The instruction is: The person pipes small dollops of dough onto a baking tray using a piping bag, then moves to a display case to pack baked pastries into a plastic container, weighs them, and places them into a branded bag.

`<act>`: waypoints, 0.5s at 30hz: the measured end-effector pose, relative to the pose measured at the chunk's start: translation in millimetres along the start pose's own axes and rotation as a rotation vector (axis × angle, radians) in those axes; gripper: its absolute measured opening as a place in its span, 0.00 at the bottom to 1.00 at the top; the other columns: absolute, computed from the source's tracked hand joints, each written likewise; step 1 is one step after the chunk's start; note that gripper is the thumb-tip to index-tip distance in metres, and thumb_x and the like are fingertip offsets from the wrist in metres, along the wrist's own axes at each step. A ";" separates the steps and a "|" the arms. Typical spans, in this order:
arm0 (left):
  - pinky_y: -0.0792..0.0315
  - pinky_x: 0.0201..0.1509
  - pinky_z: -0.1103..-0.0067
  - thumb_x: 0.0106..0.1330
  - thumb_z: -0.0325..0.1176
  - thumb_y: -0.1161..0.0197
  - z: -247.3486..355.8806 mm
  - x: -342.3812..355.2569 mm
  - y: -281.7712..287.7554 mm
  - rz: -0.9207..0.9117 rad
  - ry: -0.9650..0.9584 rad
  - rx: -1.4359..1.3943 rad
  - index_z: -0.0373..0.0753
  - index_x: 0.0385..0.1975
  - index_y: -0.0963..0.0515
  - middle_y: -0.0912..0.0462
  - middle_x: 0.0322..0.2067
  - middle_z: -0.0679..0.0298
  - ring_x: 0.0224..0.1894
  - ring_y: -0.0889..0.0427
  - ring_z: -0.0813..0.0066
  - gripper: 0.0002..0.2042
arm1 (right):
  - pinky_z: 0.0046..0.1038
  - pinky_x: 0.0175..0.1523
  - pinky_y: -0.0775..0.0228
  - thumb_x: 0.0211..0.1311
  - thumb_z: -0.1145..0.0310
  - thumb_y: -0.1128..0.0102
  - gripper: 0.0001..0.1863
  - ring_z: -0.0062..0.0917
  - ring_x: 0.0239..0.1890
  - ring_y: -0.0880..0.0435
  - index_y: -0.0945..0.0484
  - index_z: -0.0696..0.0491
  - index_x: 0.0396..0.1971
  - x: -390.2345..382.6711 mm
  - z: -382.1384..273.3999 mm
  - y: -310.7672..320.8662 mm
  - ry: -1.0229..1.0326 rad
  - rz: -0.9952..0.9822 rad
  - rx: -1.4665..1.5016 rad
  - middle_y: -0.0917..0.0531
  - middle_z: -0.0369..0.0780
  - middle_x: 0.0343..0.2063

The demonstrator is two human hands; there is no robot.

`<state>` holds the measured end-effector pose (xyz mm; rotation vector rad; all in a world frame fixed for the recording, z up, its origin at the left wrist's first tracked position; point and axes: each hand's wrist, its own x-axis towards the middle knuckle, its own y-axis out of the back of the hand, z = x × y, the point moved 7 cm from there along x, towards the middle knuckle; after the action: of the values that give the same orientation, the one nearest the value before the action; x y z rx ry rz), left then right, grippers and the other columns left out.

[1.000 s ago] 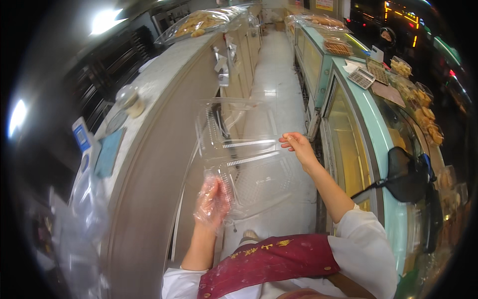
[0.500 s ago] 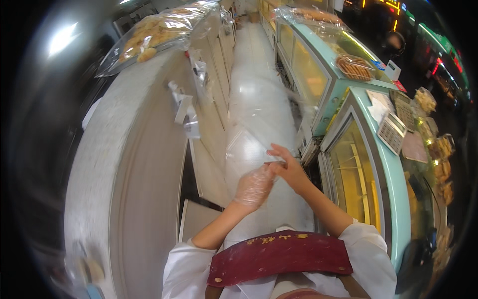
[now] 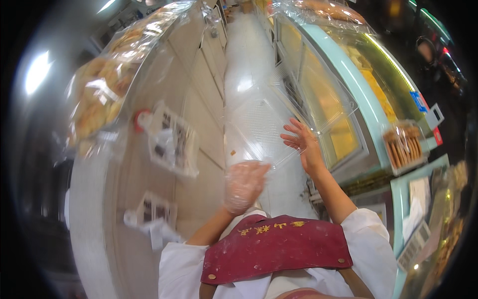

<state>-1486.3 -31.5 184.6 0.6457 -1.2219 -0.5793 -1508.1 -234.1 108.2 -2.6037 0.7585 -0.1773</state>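
A clear plastic clamshell box (image 3: 259, 122), lid spread out, hangs over the aisle in front of me. My right hand (image 3: 304, 147) is bare and grips its near edge, fingers pointing left; the thumb is hard to make out. On my left hand (image 3: 245, 187) is a thin clear plastic glove. That hand is slightly blurred and lies nearer and to the left, fingers stretched to the right. No object shows in it, and it appears apart from the box.
At left runs a pale counter (image 3: 89, 199) with bagged bread (image 3: 102, 94) on it. Plastic bags (image 3: 172, 139) hang from its side. Glass display cases (image 3: 323, 94) line the right, with a pack of cookies (image 3: 402, 147) on top. A tiled aisle (image 3: 246, 50) leads ahead.
My hands were together and have parted, the left moving back and left, the right farther forward. The clear box shows more plainly. The view has moved forward along the aisle.
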 end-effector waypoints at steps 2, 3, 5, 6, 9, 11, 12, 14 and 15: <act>0.31 0.43 0.71 0.55 0.26 0.41 -77.8 29.9 -15.6 -0.009 0.143 -0.021 0.39 0.43 0.25 0.25 0.36 0.57 0.40 0.25 0.61 0.14 | 0.30 0.52 0.33 0.68 0.51 0.61 0.29 0.31 0.49 0.23 0.38 0.56 0.60 56.7 -10.3 19.9 0.076 0.026 -0.029 0.27 0.45 0.53; 0.31 0.42 0.72 0.57 0.27 0.42 -121.0 45.3 -29.5 -0.031 0.251 -0.097 0.38 0.42 0.25 0.24 0.35 0.57 0.39 0.25 0.61 0.12 | 0.30 0.53 0.34 0.68 0.51 0.61 0.29 0.31 0.49 0.23 0.38 0.56 0.60 78.8 -14.9 30.5 0.115 0.040 -0.043 0.28 0.45 0.53; 0.30 0.42 0.74 0.60 0.29 0.43 -195.7 85.3 -63.5 -0.052 0.380 -0.233 0.36 0.40 0.25 0.24 0.34 0.56 0.38 0.24 0.64 0.09 | 0.30 0.53 0.35 0.68 0.50 0.62 0.29 0.31 0.49 0.23 0.38 0.55 0.60 115.0 -28.8 54.1 0.170 0.138 -0.059 0.27 0.44 0.53; 0.30 0.41 0.75 0.61 0.30 0.43 -228.3 114.6 -84.9 -0.028 0.406 -0.300 0.35 0.38 0.25 0.24 0.33 0.56 0.38 0.24 0.65 0.08 | 0.30 0.53 0.35 0.68 0.49 0.63 0.29 0.31 0.49 0.23 0.37 0.55 0.59 134.8 -43.1 65.0 0.208 0.182 -0.081 0.27 0.44 0.53; 0.29 0.39 0.78 0.64 0.31 0.45 -295.6 201.1 -153.1 -0.019 0.423 -0.531 0.32 0.36 0.25 0.23 0.32 0.58 0.36 0.22 0.71 0.08 | 0.32 0.55 0.38 0.68 0.49 0.66 0.30 0.33 0.50 0.24 0.39 0.56 0.60 176.7 -82.4 88.9 0.298 0.342 -0.150 0.29 0.46 0.55; 0.29 0.38 0.78 0.64 0.31 0.45 -323.3 264.3 -195.6 -0.071 0.390 -0.657 0.31 0.35 0.25 0.22 0.32 0.59 0.35 0.22 0.74 0.09 | 0.33 0.56 0.39 0.68 0.49 0.67 0.30 0.32 0.50 0.25 0.39 0.56 0.60 196.2 -104.3 101.0 0.342 0.445 -0.128 0.30 0.45 0.55; 0.29 0.38 0.79 0.64 0.32 0.46 -336.6 292.6 -221.9 -0.105 0.380 -0.721 0.31 0.35 0.25 0.21 0.33 0.60 0.35 0.22 0.75 0.09 | 0.33 0.56 0.40 0.67 0.49 0.66 0.30 0.32 0.50 0.25 0.39 0.56 0.60 208.1 -109.6 104.5 0.358 0.472 -0.132 0.30 0.46 0.55; 0.29 0.38 0.79 0.65 0.33 0.47 -360.6 357.5 -269.0 -0.166 0.360 -0.807 0.31 0.35 0.25 0.20 0.32 0.61 0.34 0.22 0.76 0.11 | 0.33 0.56 0.40 0.67 0.50 0.66 0.30 0.32 0.49 0.24 0.39 0.56 0.60 229.7 -123.6 119.3 0.405 0.540 -0.117 0.30 0.46 0.55; 0.30 0.38 0.79 0.65 0.35 0.47 -373.2 388.8 -291.6 -0.192 0.357 -0.832 0.31 0.35 0.24 0.20 0.32 0.61 0.34 0.22 0.76 0.12 | 0.32 0.56 0.40 0.68 0.51 0.66 0.29 0.31 0.48 0.25 0.39 0.55 0.60 241.8 -127.6 126.4 0.427 0.563 -0.113 0.30 0.47 0.55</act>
<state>-1047.4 -457.8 151.4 0.1382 -0.5023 -1.0037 -1395.3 -506.4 170.4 -2.3586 1.6534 -0.5371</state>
